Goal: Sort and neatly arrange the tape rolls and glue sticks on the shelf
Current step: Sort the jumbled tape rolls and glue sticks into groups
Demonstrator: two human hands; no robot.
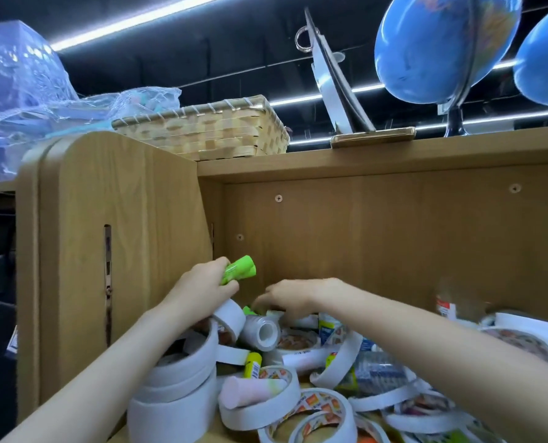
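Green glue sticks (239, 270) sit bunched in the left hand (199, 287) at mid-frame, fingers curled tight round them, held above the heap. Just right of it the right hand (290, 297) reaches down into the pile, blurred; I cannot tell whether its fingers are spread or pinching something. Below, tape rolls (260, 401) lie jumbled across the shelf (394, 238), filling the lower middle and right, with a yellow glue stick (253, 364) and a pink stick (250, 391) among them. A stack of wide rolls (176, 388) stands at lower left. Up top: a basket (208, 129) and globes (442, 43).
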